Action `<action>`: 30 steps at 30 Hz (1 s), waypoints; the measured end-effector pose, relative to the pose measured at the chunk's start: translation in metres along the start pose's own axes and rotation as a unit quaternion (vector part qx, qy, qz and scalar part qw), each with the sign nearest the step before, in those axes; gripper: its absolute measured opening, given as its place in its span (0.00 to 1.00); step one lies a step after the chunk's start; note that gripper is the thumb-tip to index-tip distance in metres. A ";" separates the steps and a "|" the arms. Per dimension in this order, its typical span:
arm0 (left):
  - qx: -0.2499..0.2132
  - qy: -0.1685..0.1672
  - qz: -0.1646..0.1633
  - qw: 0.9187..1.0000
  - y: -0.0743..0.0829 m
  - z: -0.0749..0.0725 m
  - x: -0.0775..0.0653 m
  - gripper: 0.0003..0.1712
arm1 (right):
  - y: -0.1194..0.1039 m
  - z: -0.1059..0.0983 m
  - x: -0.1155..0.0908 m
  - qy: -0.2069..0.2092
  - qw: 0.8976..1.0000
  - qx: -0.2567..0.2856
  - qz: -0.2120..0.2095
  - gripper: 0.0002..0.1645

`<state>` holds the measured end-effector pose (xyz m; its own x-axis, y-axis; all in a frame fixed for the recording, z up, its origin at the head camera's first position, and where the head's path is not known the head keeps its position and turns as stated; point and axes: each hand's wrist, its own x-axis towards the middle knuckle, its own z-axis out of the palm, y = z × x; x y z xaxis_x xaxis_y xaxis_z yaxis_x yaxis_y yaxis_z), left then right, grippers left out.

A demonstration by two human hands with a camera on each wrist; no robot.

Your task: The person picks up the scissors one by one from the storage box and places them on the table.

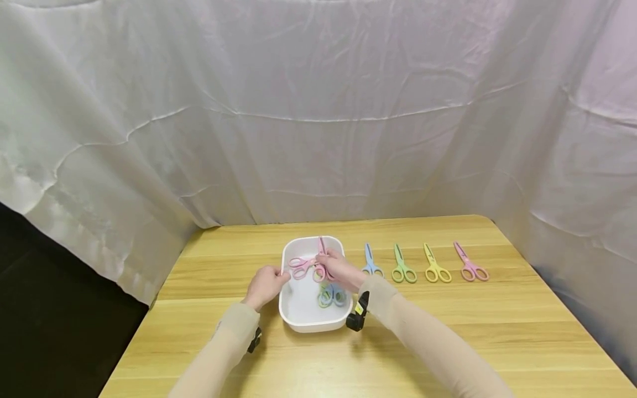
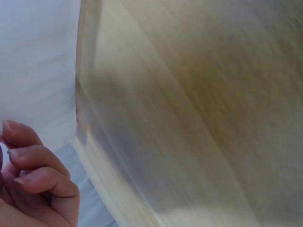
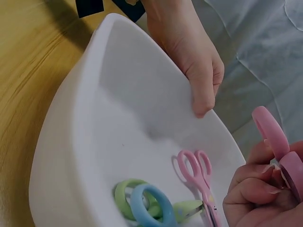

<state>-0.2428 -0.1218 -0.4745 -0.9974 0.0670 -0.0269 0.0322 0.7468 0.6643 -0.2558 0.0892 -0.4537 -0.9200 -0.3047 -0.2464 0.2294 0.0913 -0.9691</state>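
Observation:
A white plastic tray (image 1: 311, 327) sits on the wooden table. My left hand (image 1: 266, 286) grips its left rim, the thumb over the edge; in the left wrist view the fingers (image 2: 45, 170) are curled. Over the tray, my right hand (image 1: 340, 269) holds pink scissors (image 3: 272, 130), their handle loops beside the fingers in the right wrist view. Inside the tray lies another pair of pink scissors (image 3: 193, 171), handles toward the left rim. Blue scissors (image 3: 147, 208) overlap green scissors (image 3: 122, 201) in the tray's near right part.
Right of the tray, a spaced row of scissors lies with blades pointing away: blue (image 1: 369, 257), green (image 1: 399, 257), yellow (image 1: 431, 257) and pink (image 1: 463, 255). The blue pair is closest to my right forearm. A pale curtain (image 1: 318, 155) hangs behind the table (image 1: 448, 331).

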 end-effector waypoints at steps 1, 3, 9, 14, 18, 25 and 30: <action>0.002 -0.001 -0.001 1.000 0.000 0.000 0.000 0.16 | 0.000 -0.001 -0.001 0.000 1.000 0.005 0.000 0.23; 0.006 0.001 0.001 1.000 -0.001 0.000 0.000 0.16 | 0.000 -0.002 -0.002 -0.003 1.000 0.014 0.000 0.22; 0.000 0.003 -0.004 1.000 -0.003 -0.003 0.002 0.16 | -0.002 -0.005 -0.005 0.001 1.000 0.023 -0.006 0.23; 0.001 -0.004 -0.008 1.000 -0.005 -0.005 0.005 0.16 | -0.003 -0.011 -0.008 0.022 1.000 0.020 0.002 0.25; 0.005 -0.007 -0.013 1.000 -0.005 -0.008 0.008 0.17 | -0.005 -0.017 -0.009 0.037 0.999 0.021 0.008 0.25; 0.008 -0.003 -0.014 1.000 -0.003 -0.010 0.010 0.16 | -0.007 -0.032 -0.017 0.011 0.999 0.048 0.018 0.29; 0.001 -0.009 -0.021 1.000 -0.004 -0.007 0.010 0.16 | -0.003 -0.045 -0.026 -0.011 0.998 0.056 0.011 0.30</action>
<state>-0.2532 -0.1291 -0.4721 -0.9966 0.0476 -0.0672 -0.0087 0.7505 0.6609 -0.2465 0.1393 -0.4438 -0.9073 -0.3242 -0.2676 0.2855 -0.0079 -0.9583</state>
